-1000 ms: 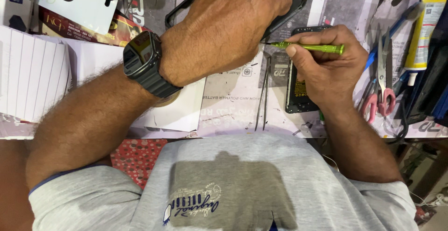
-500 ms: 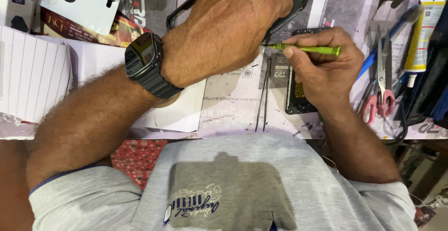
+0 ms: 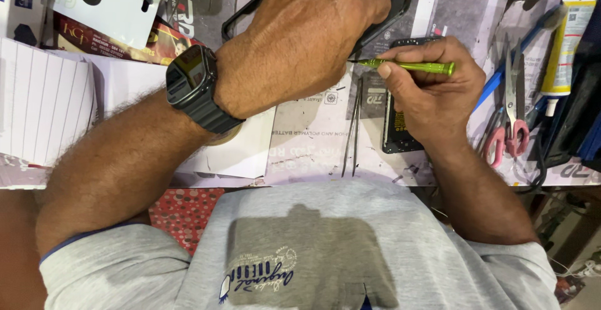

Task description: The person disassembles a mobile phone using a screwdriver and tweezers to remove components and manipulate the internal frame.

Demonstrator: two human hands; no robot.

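I see my left hand [image 3: 307, 41] curled over the dark phone frame [image 3: 388, 3], gripping it at the top of the tabletop [image 3: 313, 141]. My right hand [image 3: 432, 91] pinches a green screwdriver [image 3: 413, 66], its tip pointing left at the frame beside the left fingers. Tweezers [image 3: 352, 128] lie just below, and pink-handled scissors [image 3: 510, 116] rest to the right.
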